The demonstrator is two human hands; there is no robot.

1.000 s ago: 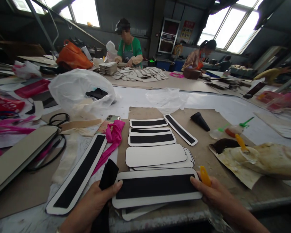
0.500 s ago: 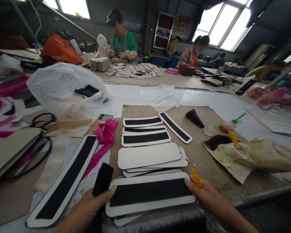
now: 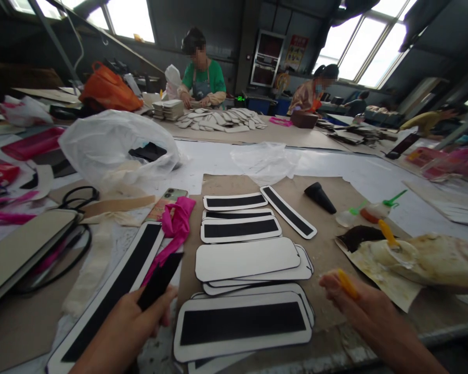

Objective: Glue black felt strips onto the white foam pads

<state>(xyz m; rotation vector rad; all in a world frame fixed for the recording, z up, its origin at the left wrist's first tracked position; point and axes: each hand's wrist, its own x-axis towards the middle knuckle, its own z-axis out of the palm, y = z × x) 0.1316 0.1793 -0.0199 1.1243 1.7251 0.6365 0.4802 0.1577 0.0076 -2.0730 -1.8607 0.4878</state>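
My left hand (image 3: 140, 317) is closed around a black strip (image 3: 160, 280) that sticks up past the fingers. Clear of the panels, my right hand (image 3: 359, 306) is closed on a small yellow plastic tool (image 3: 347, 284), its lower part hidden by the fingers. Between my hands lies a pale panel with a black strip along its middle (image 3: 242, 324), on top of others. Behind it are a stack of plain pale panels (image 3: 245, 258) and several strip-covered panels (image 3: 239, 228). A long strip-covered panel (image 3: 113, 296) passes beneath my left forearm.
At right, a glue-stained pot (image 3: 400, 255) holds another yellow tool, near small green-tipped bottles (image 3: 374, 210) and a black cone (image 3: 320, 197). Pink cloth (image 3: 176, 218), a phone (image 3: 166, 203) and a plastic bag (image 3: 117, 143) lie at left. Co-workers sit across the table.
Both hands have let go of the front panel, which now lies on the stack. My left hand has risen with the black strip; my right hand has moved off to the right.
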